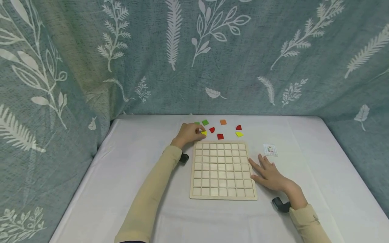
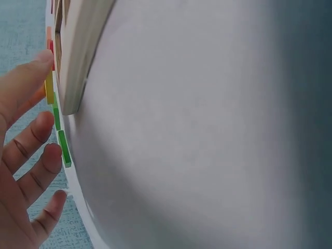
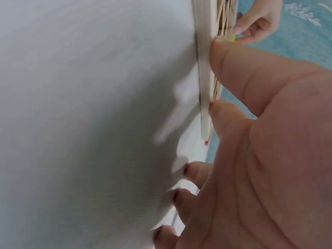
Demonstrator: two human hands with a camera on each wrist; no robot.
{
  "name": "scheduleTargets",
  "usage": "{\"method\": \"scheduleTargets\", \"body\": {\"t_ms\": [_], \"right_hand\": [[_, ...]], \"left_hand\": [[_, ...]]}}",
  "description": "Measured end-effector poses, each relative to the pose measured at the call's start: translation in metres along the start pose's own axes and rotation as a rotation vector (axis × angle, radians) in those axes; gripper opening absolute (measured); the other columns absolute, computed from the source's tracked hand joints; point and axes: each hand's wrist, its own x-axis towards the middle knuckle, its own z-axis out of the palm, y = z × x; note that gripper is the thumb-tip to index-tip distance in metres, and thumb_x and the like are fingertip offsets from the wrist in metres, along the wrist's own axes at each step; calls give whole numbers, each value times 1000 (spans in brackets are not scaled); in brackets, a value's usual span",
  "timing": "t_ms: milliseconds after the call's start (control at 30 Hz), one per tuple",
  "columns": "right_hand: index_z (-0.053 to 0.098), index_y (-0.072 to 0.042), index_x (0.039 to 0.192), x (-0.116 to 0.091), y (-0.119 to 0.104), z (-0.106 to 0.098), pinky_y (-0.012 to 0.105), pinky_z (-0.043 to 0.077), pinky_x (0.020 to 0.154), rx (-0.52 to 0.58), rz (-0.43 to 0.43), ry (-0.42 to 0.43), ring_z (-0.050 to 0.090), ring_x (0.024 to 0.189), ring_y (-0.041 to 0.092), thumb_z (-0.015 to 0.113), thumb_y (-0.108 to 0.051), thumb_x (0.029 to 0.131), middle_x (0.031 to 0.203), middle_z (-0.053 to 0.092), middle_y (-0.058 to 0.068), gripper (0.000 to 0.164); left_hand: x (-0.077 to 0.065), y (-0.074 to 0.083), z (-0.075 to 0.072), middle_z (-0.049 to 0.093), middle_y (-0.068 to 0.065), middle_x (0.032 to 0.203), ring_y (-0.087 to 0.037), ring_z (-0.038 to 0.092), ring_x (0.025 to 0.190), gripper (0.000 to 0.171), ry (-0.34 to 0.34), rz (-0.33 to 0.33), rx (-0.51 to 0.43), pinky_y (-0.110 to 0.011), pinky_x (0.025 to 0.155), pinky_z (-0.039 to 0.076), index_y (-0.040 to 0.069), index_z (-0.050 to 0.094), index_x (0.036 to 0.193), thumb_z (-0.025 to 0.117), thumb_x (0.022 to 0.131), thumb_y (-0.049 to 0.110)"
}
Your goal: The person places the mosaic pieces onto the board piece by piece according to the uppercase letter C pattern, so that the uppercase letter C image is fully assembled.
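A wooden grid board [image 1: 223,170] lies flat on the white table, its cells bare. Just beyond the board's far left corner, my left hand [image 1: 189,132] pinches a yellow tile [image 1: 203,133] with its fingertips. The left wrist view shows a fingertip [image 2: 44,59] on that yellow tile [image 2: 49,88], right beside the board's edge [image 2: 83,52]. My right hand [image 1: 268,173] rests flat on the table with fingers spread. Its thumb [image 3: 233,57] touches the board's right edge [image 3: 205,78].
Loose tiles lie past the board's far edge: green [image 1: 205,122], orange [image 1: 223,122], a red quarter-round [image 1: 211,130], a red square [image 1: 220,136], another red [image 1: 238,127], yellow [image 1: 239,134]. A small pattern card [image 1: 270,150] sits right of the board. Leaf-print cloth walls surround the table.
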Motion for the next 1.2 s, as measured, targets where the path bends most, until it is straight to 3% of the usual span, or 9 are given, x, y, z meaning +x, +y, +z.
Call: {"method": "scheduleTargets", "body": {"t_ms": [100,300,400,600,733,867,1033,1200], "right_hand": [[30,-10,145,-2,1,1,68,3,102,-16,-10,23,1,135,53,49,-39,94,148,8,34,62],[40,-14,141,-1,5,3,64,25,99,-106,-70,132,22,132,49,58,-40,89,145,24,29,61],[44,-16,139,1,7,4,63,30,95,-117,-82,171,29,127,45,62,-42,86,141,31,26,61],[50,-14,135,3,11,7,49,35,83,-135,-103,248,41,107,34,68,-40,82,125,44,18,61],[54,-13,132,5,17,8,38,32,75,-108,-103,280,40,95,28,72,-38,78,115,47,16,62],[55,-13,131,5,20,8,31,28,69,-35,-91,261,38,86,22,74,-37,76,104,48,12,62],[54,-15,131,4,22,7,27,25,63,40,-50,232,32,74,15,74,-38,75,89,48,2,64],[54,-15,132,5,21,5,27,25,63,54,-36,218,31,72,15,75,-38,75,86,46,0,65]], "left_hand": [[-4,-1,1,61,5,71,-11,47,59,32,8,19,-16,-30,71,36,21,70,106,69,81,42],[-13,-1,-1,59,5,68,-10,45,55,32,41,40,-10,-27,64,35,22,71,104,70,80,42],[-18,0,-2,58,5,67,-10,44,54,31,55,54,-11,-26,62,34,21,71,104,70,80,41],[-24,3,-4,56,6,65,-11,42,53,30,79,60,-13,-28,63,33,22,71,103,71,79,41],[-27,5,-6,56,7,65,-11,42,53,30,91,63,1,-28,63,33,24,71,103,71,79,42],[-31,9,-10,56,8,66,-11,43,54,30,90,61,4,-27,61,32,25,71,104,71,79,41],[-36,15,-15,56,7,67,-11,45,55,30,76,61,-22,-28,61,33,25,71,105,71,79,40],[-41,17,-16,56,6,66,-9,46,54,29,68,91,-41,-28,65,35,23,71,104,72,79,37]]}}
